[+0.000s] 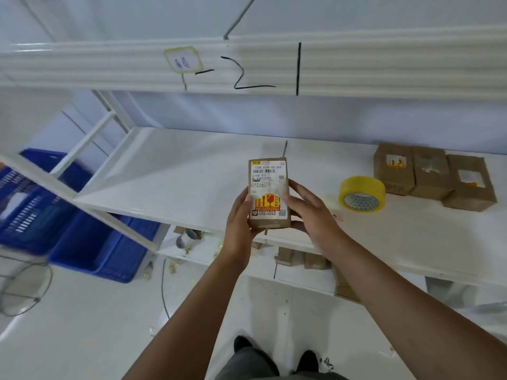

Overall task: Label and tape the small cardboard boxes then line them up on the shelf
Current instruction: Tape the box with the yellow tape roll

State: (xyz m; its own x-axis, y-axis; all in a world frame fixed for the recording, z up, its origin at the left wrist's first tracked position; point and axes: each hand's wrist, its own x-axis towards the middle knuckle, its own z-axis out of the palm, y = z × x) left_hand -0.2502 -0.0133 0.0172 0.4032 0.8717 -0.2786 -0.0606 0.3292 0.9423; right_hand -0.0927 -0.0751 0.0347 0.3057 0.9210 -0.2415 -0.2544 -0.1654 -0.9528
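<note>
A small cardboard box [268,187] with a white shipping label and an orange fragile sticker is held upright above the front edge of the white shelf [170,176]. My left hand [239,218] grips its left side and bottom. My right hand [311,212] holds its right side, thumb across the label. A roll of yellow tape [362,193] stands on the shelf to the right. Three labelled cardboard boxes [433,175] sit side by side at the shelf's far right.
Blue plastic crates [90,242] stand on the floor at the left, beside the shelf frame. A lower shelf [301,275] holds more small cardboard boxes and scraps. The upper shelf rail [247,67] carries a marker number. A cable lies on the floor.
</note>
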